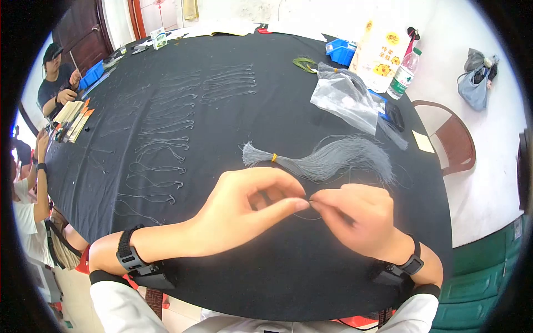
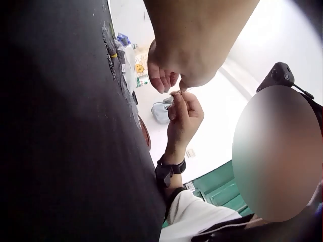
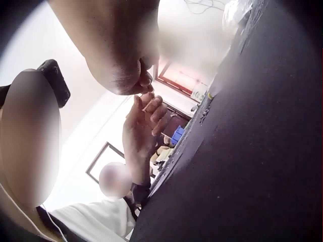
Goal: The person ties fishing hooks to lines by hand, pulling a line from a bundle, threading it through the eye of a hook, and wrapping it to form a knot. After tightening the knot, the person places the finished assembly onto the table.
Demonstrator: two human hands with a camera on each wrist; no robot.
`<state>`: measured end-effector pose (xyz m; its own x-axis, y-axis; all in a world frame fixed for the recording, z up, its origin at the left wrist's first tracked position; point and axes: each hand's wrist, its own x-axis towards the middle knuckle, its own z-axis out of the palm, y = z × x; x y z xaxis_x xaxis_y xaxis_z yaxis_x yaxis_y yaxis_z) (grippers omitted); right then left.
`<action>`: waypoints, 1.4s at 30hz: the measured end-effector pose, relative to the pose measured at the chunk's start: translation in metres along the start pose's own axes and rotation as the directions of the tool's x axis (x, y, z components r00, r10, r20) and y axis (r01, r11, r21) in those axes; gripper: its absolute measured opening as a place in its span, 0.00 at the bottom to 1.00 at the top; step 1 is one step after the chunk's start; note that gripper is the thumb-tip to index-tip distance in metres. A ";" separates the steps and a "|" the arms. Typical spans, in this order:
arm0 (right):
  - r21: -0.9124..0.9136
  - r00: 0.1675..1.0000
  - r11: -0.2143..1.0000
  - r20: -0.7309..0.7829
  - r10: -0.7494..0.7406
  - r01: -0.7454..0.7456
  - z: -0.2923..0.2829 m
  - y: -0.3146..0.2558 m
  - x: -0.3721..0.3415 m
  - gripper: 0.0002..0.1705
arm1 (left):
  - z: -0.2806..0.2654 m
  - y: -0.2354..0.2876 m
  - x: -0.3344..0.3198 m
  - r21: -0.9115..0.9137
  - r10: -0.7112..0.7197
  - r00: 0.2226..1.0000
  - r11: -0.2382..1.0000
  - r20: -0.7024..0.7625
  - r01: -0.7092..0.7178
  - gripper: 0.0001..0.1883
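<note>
As two hands (image 1: pixel 239 208) pinch one strand (image 1: pixel 308 218), one bundle (image 1: pixel 338 161) lies beyond.

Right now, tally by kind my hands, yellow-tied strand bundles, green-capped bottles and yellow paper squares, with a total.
Hands: 2 (left hand, right hand)
Yellow-tied strand bundle: 1
Green-capped bottle: 1
Yellow paper square: 1
Total: 5

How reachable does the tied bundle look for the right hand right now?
Likely yes: the bundle lies just beyond the right hand, nothing visible on top of it, though that hand's grip seems busy pinching a fine strand.
</note>
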<state>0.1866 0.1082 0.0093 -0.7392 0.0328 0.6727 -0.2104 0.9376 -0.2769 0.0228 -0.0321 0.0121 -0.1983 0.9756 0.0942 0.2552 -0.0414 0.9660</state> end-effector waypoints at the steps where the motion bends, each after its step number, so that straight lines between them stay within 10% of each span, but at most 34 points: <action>1: -0.025 1.000 1.000 0.005 -0.003 0.003 0.000 -0.001 0.000 0.10 | 0.002 -0.004 0.001 0.070 0.143 0.990 0.987 -0.011 -0.142 0.08; 27: -0.011 0.987 0.989 0.072 0.146 -0.146 -0.015 -0.007 0.003 0.06 | -0.002 0.000 -0.001 0.474 0.563 0.826 0.738 -0.038 -0.481 0.09; 33: 0.159 0.914 0.914 0.233 0.332 -0.373 -0.017 -0.007 0.003 0.10 | -0.001 -0.002 -0.001 0.477 0.606 0.795 0.700 -0.005 -0.531 0.09; 40: 0.389 0.962 0.881 0.164 0.220 -0.268 -0.006 -0.003 0.005 0.15 | 0.002 -0.002 -0.001 0.525 0.692 0.721 0.599 0.042 -0.605 0.11; 42: 0.534 0.883 0.704 0.316 0.346 -0.467 -0.008 -0.006 0.003 0.12 | 0.002 -0.002 -0.001 0.535 0.719 0.692 0.561 0.062 -0.631 0.12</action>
<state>0.1911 0.1050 0.0182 -0.9280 0.2443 0.2814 -0.1445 0.4602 -0.8760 0.0245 -0.0320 0.0091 0.1047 0.6587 0.7451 0.7750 -0.5235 0.3540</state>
